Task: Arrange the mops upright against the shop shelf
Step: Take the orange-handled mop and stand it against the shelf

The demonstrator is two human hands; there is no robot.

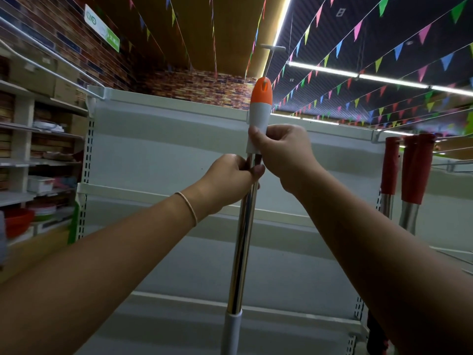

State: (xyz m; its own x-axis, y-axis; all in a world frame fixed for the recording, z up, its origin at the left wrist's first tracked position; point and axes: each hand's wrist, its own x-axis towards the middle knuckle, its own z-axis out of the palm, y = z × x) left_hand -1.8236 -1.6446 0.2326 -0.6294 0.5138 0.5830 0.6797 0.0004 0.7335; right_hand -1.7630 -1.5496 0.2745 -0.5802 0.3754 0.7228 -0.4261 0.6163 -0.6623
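A mop with a shiny metal pole and a grey handle tipped in orange stands upright in front of the white shop shelf. My left hand grips the metal pole just under the grey handle. My right hand is closed around the lower part of the grey handle. Two mops with red handles lean upright against the shelf at the right. The mop heads are out of view.
The white shelf unit has bare boards and perforated uprights. Shelves with boxes, white tubs and a red basin stand at the left. Coloured bunting and strip lights hang overhead.
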